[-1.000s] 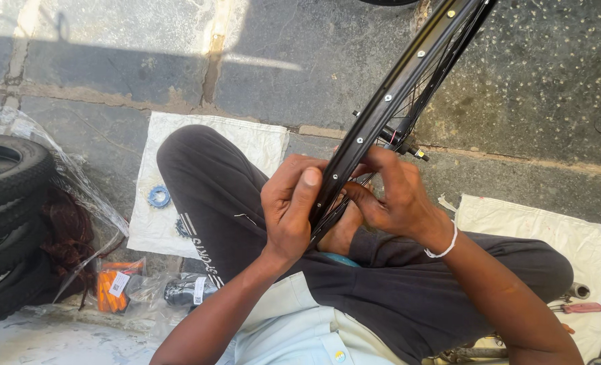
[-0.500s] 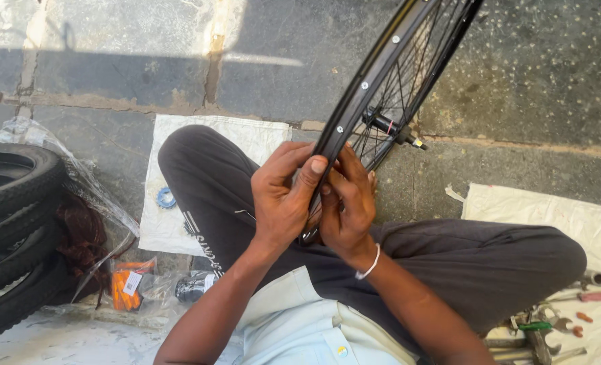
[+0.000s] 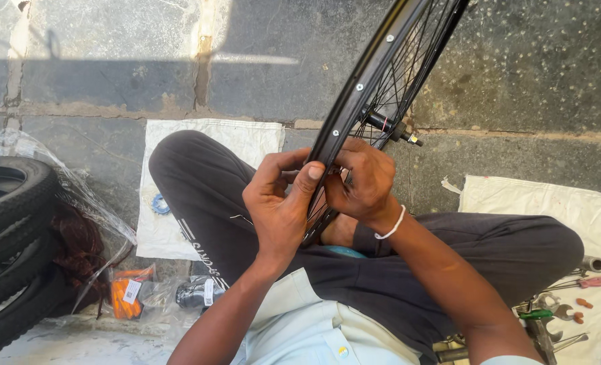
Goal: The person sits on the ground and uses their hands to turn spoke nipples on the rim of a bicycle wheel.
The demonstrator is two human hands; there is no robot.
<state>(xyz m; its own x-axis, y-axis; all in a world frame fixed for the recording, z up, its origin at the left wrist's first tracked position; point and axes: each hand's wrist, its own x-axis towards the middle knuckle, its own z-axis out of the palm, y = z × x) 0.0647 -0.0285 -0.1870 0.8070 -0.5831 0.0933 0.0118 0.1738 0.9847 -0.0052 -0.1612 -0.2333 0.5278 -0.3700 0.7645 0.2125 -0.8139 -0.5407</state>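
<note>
Stone pavement (image 3: 517,61); left hand (image 3: 280,209), right hand (image 3: 361,182) clamped on wheel rim (image 3: 361,88).

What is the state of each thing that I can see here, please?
Black spoked bicycle wheel rim: bare, no tyre, tilted, resting in the lap.
Left hand: gripping the rim's edge.
Right hand: gripping the rim.
Black rubber tyres: stacked, unmounted.
White cloth sack: spread flat.
Orange packet: lying on the ground.
</note>
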